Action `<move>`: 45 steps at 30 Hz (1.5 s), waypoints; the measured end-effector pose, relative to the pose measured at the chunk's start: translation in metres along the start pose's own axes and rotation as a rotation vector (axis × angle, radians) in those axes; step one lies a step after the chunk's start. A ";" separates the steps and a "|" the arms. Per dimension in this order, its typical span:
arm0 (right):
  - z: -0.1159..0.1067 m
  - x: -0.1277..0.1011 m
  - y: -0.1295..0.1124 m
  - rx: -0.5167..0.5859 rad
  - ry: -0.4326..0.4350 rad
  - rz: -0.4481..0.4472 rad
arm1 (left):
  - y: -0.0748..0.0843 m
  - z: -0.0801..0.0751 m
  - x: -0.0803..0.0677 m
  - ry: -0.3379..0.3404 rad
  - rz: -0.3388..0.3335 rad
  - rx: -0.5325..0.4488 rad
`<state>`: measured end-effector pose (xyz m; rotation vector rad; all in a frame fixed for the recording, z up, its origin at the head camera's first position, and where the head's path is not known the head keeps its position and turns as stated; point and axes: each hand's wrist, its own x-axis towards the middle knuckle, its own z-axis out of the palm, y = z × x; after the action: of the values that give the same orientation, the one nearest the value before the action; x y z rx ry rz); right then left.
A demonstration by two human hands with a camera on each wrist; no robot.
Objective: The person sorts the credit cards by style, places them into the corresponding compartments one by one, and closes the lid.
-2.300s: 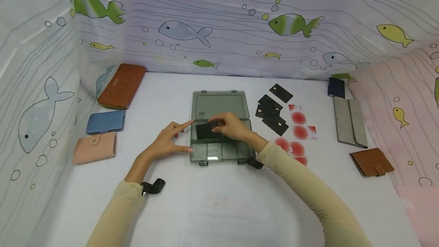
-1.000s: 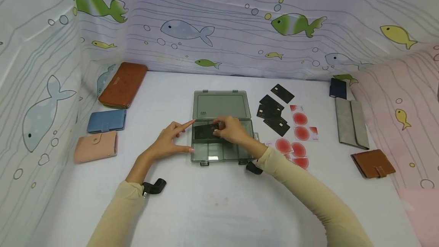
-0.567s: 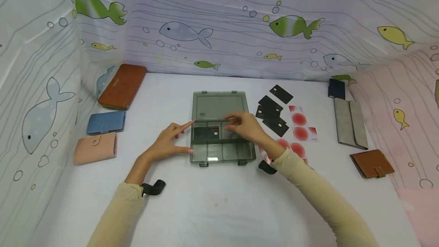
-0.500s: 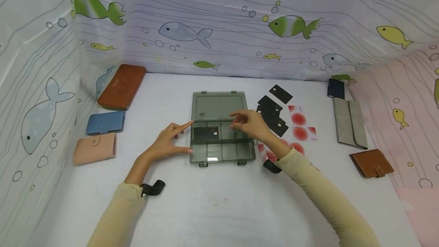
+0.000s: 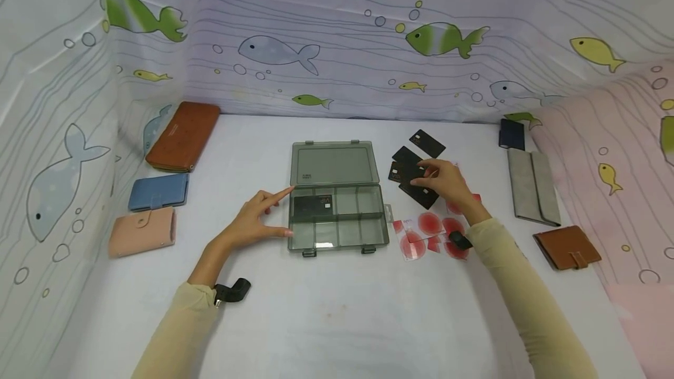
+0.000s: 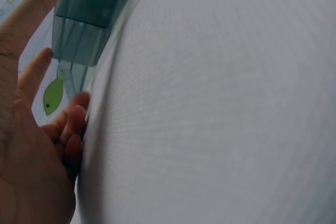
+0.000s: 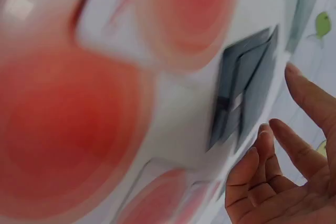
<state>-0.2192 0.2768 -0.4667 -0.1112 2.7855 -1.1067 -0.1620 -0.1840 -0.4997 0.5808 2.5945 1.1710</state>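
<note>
A grey-green translucent divided box (image 5: 363, 230) lies with its lid (image 5: 337, 164) folded back. In its upper left compartment lies a black VIP card (image 5: 310, 206). My left hand (image 5: 250, 221) spreads thumb and index finger against the box's left side; in the left wrist view the other fingers rest loosely on the cloth. Over a fanned group of black cards (image 5: 397, 173) hovers my right hand (image 5: 449, 185), thumb and fingers apart. The right wrist view shows a gap between that hand (image 7: 294, 182) and the black cards (image 7: 247, 82), with nothing between its fingers.
Another black card (image 5: 427, 143) lies behind the group. Red-and-white cards (image 5: 430, 224) spread right of the box. At left are brown (image 5: 184, 136), blue (image 5: 160, 190) and pink (image 5: 143, 231) wallets; at right, grey (image 5: 533, 186), brown (image 5: 567, 248) and dark blue (image 5: 512, 133) ones.
My right hand let go of the black VIP card in the upper left compartment, then moved right, out of the box and over the loose black cards. My left hand stayed at the box.
</note>
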 end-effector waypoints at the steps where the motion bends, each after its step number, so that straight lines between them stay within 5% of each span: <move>1: -0.001 0.000 0.003 -0.027 -0.004 0.006 | 0.000 0.000 0.000 0.000 -0.002 0.002; 8: 0.001 0.003 0.013 -0.139 -0.027 0.066 | 0.000 0.000 -0.002 -0.001 0.003 -0.001; 15: 0.001 0.003 0.014 -0.112 -0.040 0.120 | 0.000 0.001 -0.002 -0.001 0.000 -0.003; 20: 0.000 -0.002 0.015 -0.051 -0.041 0.146 | 0.000 0.002 -0.001 -0.001 -0.006 0.000; 30: -0.004 -0.016 0.020 0.094 0.135 0.061 | 0.000 0.001 -0.001 0.008 0.003 0.003; 36: -0.008 -0.027 0.016 0.272 0.142 0.069 | 0.001 0.001 -0.001 0.012 0.011 0.004; 45: -0.006 -0.040 -0.009 0.398 0.070 0.095 | 0.002 0.001 -0.002 0.003 0.003 -0.002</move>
<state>-0.1801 0.2786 -0.4520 0.1036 2.5328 -1.6360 -0.1598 -0.1830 -0.4989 0.5836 2.5961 1.1763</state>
